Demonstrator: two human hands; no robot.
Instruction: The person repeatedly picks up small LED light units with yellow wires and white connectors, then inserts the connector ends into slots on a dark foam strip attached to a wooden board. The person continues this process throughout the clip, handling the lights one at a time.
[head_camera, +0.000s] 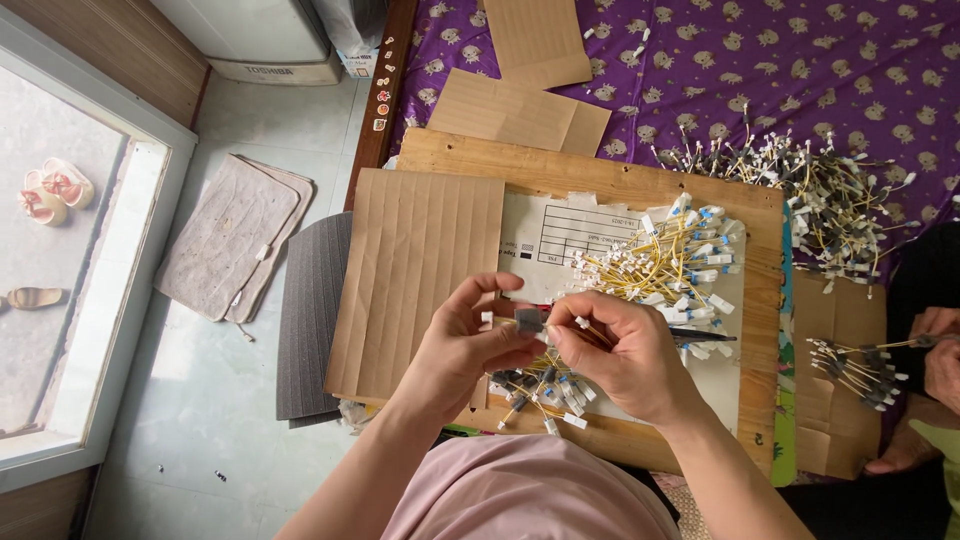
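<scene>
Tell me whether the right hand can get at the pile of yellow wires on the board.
Probably yes: the right hand is just below the pile of yellow wires on the wooden board, nothing between, though its fingers pinch a wire against the grey piece.

A home used for piecework: a bed under a purple patterned sheet (760, 60) carries a wooden board (590, 170) as a bench, heaped with small yellow cable pieces (660, 265). Beside it lie a tiled floor (200, 370), floor mats (232, 235), and sandals (50, 190) outside a low glass door
</scene>
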